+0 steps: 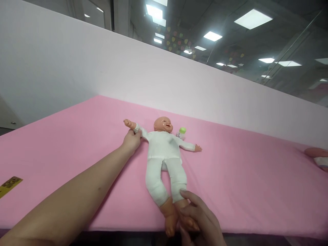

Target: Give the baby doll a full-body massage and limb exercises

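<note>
A baby doll [164, 147] with a cloth body in white lies face up on the pink surface, its head toward the wall and its arms spread. My left hand [132, 140] is closed round the doll's arm on the left side, near the wrist. Down at the front edge, my right hand [201, 215] holds the doll's foot on the right side, thumb and fingers around the ankle. Beside the doll's head lies a small bottle [180, 133] with a green cap.
The pink padded surface [243, 177] runs up to a white wall [153, 82] with glass above it. A yellow label [10, 186] is at the far left. Part of another object [317, 157], pinkish and white, shows at the right edge.
</note>
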Action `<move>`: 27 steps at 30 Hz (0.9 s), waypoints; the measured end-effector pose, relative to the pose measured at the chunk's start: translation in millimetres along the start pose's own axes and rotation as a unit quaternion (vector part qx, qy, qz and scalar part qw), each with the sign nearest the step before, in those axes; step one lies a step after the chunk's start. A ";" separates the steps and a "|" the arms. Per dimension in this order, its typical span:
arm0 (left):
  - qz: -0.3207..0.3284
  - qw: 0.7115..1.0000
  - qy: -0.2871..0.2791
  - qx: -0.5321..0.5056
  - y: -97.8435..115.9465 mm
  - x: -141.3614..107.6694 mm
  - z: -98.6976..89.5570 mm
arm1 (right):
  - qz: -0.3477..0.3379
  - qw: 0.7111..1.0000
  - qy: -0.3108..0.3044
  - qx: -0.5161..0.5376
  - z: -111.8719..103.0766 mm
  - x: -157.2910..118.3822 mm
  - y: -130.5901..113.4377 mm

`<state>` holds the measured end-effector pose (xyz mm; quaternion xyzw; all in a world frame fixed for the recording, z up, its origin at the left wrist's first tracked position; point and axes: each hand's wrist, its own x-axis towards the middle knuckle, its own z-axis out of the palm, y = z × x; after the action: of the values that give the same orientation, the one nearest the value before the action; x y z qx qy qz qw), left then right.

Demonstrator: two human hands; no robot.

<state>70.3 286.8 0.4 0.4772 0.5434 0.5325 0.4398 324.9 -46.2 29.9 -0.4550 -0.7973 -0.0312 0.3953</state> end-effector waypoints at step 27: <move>-0.017 0.932 0.103 0.348 8.9 29.1 -61.1 | 0.126 0.978 -0.126 0.107 -19.0 45.3 11.2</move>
<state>5.8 305.6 13.0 0.5336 0.7448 0.3487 0.1971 332.4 -15.7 69.3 -0.5069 -0.7761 0.1618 0.3385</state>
